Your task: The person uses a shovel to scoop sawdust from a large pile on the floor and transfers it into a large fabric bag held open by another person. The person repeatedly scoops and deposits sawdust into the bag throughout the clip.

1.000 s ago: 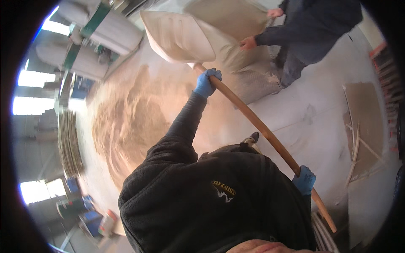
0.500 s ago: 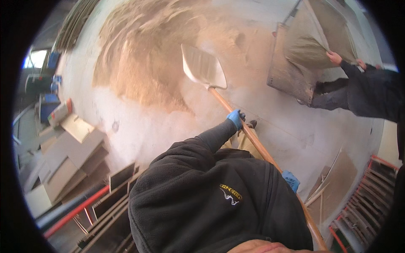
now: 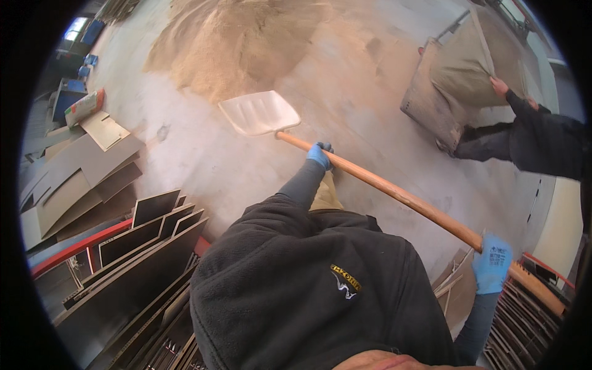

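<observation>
A long-handled shovel with a broad pale blade crosses in front of me, its wooden handle running down to the lower right. My left hand, in a blue glove, is closed around the handle just behind the blade. Farther up the shaft, my right hand, gloved the same way, grips near the handle's rear part. The blade hangs over the floor at the near edge of a big heap of sawdust-like tan material. No load shows on the blade.
Another person at the right holds a big tan sack by a worn board-like plate. Stacked panels lie at the left, with racks of upright boards at lower left and more slats at lower right.
The shovel has swung so its blade sits farther left and nearer, turned flatter. My right hand has moved outward to the right; my left hand has shifted slightly left and away. My view has turned.
</observation>
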Tool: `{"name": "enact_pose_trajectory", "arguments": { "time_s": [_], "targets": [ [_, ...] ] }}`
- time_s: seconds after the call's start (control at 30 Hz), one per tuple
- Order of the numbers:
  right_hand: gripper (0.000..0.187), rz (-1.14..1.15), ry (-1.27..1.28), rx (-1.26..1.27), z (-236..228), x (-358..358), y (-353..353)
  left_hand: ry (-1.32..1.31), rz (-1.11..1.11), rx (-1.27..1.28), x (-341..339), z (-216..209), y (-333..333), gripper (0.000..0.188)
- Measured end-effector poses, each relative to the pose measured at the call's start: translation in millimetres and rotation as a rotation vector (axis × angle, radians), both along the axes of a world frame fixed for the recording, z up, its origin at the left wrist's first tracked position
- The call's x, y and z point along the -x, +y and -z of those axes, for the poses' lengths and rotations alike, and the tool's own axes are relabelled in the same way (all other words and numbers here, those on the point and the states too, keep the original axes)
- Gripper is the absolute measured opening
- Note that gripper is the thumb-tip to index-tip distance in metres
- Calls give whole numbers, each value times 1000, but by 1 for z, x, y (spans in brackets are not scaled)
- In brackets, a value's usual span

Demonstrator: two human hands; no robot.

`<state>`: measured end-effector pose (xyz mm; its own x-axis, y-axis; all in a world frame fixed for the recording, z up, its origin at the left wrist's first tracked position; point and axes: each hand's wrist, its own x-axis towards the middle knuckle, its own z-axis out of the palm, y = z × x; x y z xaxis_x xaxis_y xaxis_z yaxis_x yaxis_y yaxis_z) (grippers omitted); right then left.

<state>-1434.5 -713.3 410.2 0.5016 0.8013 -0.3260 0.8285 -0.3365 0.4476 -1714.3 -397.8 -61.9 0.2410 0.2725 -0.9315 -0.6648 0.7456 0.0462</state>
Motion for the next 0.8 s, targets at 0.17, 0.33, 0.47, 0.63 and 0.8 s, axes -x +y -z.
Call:
{"name": "enact_pose_trajectory", "arguments": {
  "time_s": [0.17, 0.33, 0.47, 0.63, 0.8],
  "targets": [
    [9, -85, -125, 20, 30, 54, -88, -59, 180, 66, 23, 7, -103, 17],
    [5, -184, -168, -106, 41, 102, -159, -68, 424, 96, 46, 21, -182, 27],
    [5, -161, -198, -78, 31, 100, -170, 5, 468, 147, 39, 43, -186, 25],
    [6, -243, -260, -193, 35, 98, -166, -28, 557, 57, 24, 30, -174, 21],
    [9, -252, -198, -269, 58, 105, -173, -21, 533, 124, -5, -21, -210, 17]
  ]
}}
